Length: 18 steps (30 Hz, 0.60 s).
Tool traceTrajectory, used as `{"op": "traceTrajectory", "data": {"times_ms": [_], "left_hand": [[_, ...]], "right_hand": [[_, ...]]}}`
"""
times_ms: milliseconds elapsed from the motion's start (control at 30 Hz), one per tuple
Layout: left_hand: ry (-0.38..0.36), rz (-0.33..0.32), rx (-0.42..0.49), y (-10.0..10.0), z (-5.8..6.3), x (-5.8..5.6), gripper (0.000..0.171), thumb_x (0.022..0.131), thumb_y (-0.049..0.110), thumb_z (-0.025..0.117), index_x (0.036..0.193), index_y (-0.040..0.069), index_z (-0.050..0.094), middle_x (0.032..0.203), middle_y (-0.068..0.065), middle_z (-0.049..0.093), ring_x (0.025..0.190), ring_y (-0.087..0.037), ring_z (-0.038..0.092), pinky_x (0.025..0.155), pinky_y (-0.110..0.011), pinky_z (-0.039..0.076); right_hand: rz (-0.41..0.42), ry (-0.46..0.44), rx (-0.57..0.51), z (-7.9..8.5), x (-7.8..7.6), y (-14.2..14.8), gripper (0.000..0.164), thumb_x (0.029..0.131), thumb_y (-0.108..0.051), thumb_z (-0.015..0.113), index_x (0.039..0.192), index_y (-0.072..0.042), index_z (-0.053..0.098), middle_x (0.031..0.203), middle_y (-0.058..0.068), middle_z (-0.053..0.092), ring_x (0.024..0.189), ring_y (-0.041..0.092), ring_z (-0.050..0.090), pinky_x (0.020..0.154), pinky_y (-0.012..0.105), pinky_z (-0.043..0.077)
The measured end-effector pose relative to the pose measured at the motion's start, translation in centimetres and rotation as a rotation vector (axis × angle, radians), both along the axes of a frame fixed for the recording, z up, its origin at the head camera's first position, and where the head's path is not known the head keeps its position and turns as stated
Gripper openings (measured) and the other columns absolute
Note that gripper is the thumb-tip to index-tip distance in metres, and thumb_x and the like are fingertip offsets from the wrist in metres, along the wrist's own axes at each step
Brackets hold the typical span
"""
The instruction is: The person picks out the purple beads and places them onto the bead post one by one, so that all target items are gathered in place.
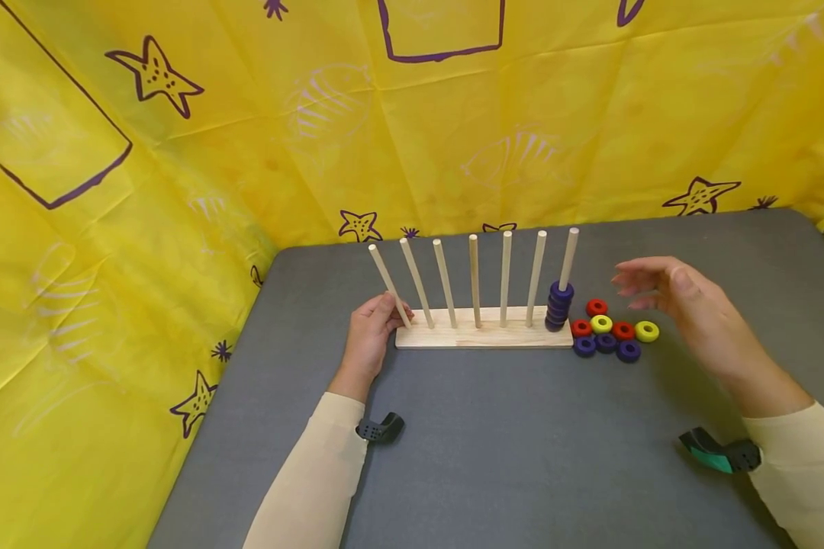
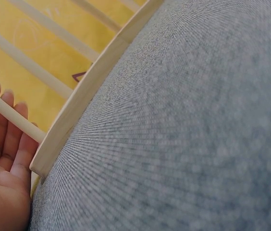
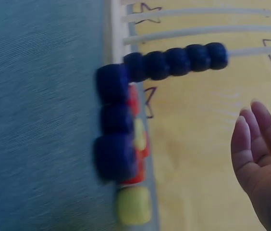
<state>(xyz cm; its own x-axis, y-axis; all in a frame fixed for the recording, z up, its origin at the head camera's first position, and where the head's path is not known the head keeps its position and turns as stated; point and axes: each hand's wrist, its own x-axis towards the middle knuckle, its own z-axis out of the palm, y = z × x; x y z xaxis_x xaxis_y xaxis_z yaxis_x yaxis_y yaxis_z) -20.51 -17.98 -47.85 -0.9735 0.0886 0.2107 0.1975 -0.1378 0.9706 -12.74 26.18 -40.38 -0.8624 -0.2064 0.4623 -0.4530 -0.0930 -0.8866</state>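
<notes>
A pale wooden board [image 1: 484, 335] carries a row of several upright pegs. On its rightmost peg [image 1: 569, 259] several dark purple rings [image 1: 558, 306] are stacked, and they show in the right wrist view too. My left hand [image 1: 371, 332] is at the board's left end by the leftmost peg [image 1: 388, 284]; the left wrist view has its loosely bent fingers [image 2: 11, 130] behind that peg. My right hand [image 1: 693, 313] hovers right of the loose rings, fingers relaxed and holding nothing.
Right of the board lie three purple rings [image 1: 628, 351], three red rings [image 1: 597, 307] and two yellow rings [image 1: 647, 331], close together on the grey table [image 1: 481, 457]. Behind the table hangs a yellow patterned cloth [image 1: 426, 137], which also runs down the left side.
</notes>
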Motion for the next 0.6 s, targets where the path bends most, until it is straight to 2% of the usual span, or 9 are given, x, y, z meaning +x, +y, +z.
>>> {"op": "traceTrajectory", "data": {"times_ms": [67,167,267,433,600], "left_hand": [[0.001,-0.004,0.001,-0.1,0.0,0.0,0.081,0.100,0.058,0.070,0.106,-0.023,0.065,0.094,-0.011,0.073,0.093,-0.023,0.071,0.083,-0.031,0.059],[0.003,-0.006,0.005,0.0,0.1,0.1,0.076,0.103,0.053,0.068,0.106,-0.023,0.065,0.095,-0.011,0.073,0.093,-0.023,0.071,0.083,-0.031,0.059],[0.005,-0.003,0.005,0.0,0.2,0.1,0.070,0.106,0.049,0.067,0.105,-0.021,0.066,0.095,-0.012,0.073,0.093,-0.024,0.071,0.084,-0.032,0.059],[-0.001,0.003,0.000,0.1,0.2,0.1,0.067,0.107,0.048,0.066,0.104,-0.019,0.068,0.095,-0.013,0.073,0.094,-0.026,0.072,0.084,-0.032,0.059],[-0.006,0.003,-0.006,0.0,0.2,0.1,0.064,0.110,0.043,0.064,0.106,-0.021,0.066,0.095,-0.012,0.073,0.095,-0.027,0.072,0.084,-0.032,0.059]], "right_hand": [[-0.062,-0.028,0.053,-0.4,0.4,-0.1,0.051,0.122,-0.027,0.035,0.139,0.013,0.061,0.132,0.021,0.066,0.115,0.028,0.062,0.095,0.024,0.051],[-0.113,-0.031,0.140,-1.1,0.8,0.2,0.048,0.122,-0.024,0.032,0.139,0.007,0.064,0.133,0.015,0.068,0.113,0.025,0.063,0.095,0.021,0.051],[-0.147,-0.027,0.194,-1.9,1.2,0.5,0.047,0.122,-0.019,0.029,0.138,0.008,0.065,0.131,0.010,0.070,0.110,0.022,0.065,0.093,0.019,0.051],[-0.129,-0.034,0.208,-3.3,1.6,1.1,0.045,0.121,-0.011,0.028,0.137,0.012,0.064,0.128,0.007,0.073,0.110,0.019,0.068,0.091,0.019,0.052],[-0.151,-0.026,0.325,-4.3,2.1,1.6,0.043,0.119,-0.007,0.027,0.139,0.004,0.064,0.129,0.002,0.072,0.110,0.015,0.067,0.091,0.017,0.052]]}}
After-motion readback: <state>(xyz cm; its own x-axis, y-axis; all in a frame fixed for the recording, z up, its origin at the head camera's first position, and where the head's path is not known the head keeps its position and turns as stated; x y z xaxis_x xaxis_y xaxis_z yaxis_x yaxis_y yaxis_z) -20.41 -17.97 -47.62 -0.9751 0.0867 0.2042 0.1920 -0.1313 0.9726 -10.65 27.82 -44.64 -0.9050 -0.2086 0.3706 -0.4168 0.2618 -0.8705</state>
